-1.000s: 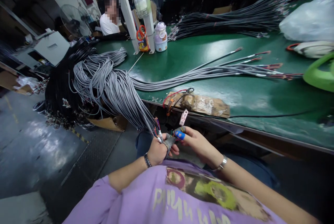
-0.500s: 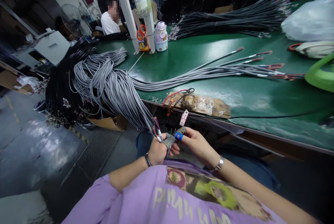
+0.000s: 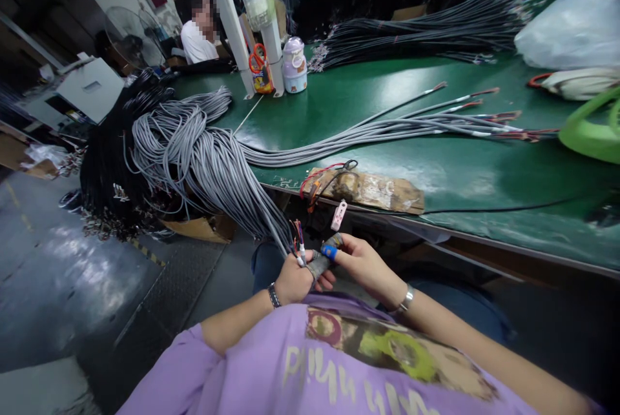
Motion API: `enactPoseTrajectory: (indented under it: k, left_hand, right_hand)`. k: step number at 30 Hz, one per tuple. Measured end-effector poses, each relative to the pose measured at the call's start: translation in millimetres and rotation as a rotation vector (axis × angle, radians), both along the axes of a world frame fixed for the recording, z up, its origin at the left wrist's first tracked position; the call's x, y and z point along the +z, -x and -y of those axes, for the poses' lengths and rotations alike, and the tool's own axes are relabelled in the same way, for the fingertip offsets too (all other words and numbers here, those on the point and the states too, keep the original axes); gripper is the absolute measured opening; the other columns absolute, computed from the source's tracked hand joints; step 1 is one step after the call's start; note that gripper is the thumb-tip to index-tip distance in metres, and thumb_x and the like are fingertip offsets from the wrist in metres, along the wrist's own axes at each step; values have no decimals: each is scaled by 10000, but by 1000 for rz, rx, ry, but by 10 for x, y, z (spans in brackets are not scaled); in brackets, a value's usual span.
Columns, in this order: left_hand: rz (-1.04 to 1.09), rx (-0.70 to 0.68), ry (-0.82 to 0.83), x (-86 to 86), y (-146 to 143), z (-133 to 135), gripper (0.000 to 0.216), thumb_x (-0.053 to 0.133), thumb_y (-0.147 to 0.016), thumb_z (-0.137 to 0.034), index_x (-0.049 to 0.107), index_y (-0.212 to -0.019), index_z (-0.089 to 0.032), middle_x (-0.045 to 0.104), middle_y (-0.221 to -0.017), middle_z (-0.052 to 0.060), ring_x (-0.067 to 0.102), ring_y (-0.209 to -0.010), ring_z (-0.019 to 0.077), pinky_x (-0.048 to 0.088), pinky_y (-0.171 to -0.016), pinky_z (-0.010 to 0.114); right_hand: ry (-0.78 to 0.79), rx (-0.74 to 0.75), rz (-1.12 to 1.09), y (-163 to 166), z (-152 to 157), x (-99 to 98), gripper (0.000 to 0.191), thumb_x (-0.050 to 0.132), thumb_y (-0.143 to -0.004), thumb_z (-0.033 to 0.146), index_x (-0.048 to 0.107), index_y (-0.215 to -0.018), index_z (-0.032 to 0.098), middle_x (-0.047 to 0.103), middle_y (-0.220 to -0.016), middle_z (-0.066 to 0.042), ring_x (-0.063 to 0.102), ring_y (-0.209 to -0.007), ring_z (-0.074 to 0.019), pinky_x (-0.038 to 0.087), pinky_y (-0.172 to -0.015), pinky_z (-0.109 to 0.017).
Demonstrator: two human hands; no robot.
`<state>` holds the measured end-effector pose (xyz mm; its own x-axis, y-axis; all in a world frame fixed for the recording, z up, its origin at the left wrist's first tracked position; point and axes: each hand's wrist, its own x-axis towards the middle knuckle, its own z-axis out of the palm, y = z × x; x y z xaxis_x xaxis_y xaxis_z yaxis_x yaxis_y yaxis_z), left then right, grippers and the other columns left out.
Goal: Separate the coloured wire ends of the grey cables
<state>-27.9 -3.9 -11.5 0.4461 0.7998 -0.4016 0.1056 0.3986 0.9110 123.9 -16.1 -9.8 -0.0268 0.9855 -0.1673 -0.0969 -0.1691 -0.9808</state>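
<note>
My left hand [image 3: 292, 281] is closed around the end of a grey cable [image 3: 271, 228], where thin coloured wires [image 3: 296, 236] stick up out of the fist. My right hand [image 3: 364, 264] meets it from the right, pinching at those wire ends with a thumb and finger that wear blue and grey finger covers [image 3: 329, 252]. Both hands hover over my lap, just below the front edge of the green table [image 3: 436, 176]. The cable belongs to a thick bundle of grey cables [image 3: 194, 150] draped off the table's left end.
Long grey cables [image 3: 411, 128] lie across the table. A brown taped pad [image 3: 372, 190] with red and black wires sits at the front edge. Dark cable bundles [image 3: 426, 28], scissors [image 3: 256, 60], a small jar [image 3: 294, 66], a white bag [image 3: 571, 28] and a seated person [image 3: 196, 40] lie beyond.
The hands stay together at the wire ends, with the coloured wires now standing a little higher from the left fist. The view has shifted slightly.
</note>
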Motion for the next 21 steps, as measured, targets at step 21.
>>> enactPoseTrajectory:
  k: [21]
  left_hand:
    - [138, 116, 92, 244, -20, -55, 488, 740, -588, -579, 565, -711, -140, 638, -551, 27, 566, -412, 106, 332, -376, 182]
  right_hand:
    - [206, -94, -393, -214, -174, 10, 422, 582, -774, 615, 621, -782, 195, 626, -748, -41, 503, -568, -129, 439, -561, -279]
